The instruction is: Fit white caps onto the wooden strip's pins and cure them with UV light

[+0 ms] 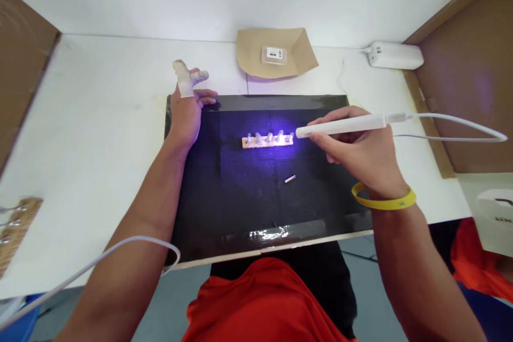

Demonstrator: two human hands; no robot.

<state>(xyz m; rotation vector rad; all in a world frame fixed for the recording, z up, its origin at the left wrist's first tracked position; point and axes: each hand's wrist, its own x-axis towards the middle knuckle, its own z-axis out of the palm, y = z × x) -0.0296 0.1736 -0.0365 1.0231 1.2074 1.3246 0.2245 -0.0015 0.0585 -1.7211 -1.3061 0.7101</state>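
My right hand (pixel 363 152) is closed around a white pen-shaped lamp (pixel 340 125) with a white cable at its back end. The lamp's tip casts violet light onto a small wooden strip (pixel 267 141) holding several pale upright pieces, in the middle of a black mat (pixel 224 192). My left hand (pixel 187 109) rests at the mat's far left corner, fingers spread and holding nothing. White finger cots cover two of its fingertips. A small metal cylinder (pixel 290 178) lies loose on the mat, nearer to me than the strip.
A folded brown paper sheet (pixel 248 51) with a small white box (pixel 274 55) lies behind the mat. A white power adapter (pixel 395 55) sits far right. Another wooden strip (pixel 14 230) lies at the left edge. A white cable (pixel 120 248) crosses my left forearm. Brown boards flank the table.
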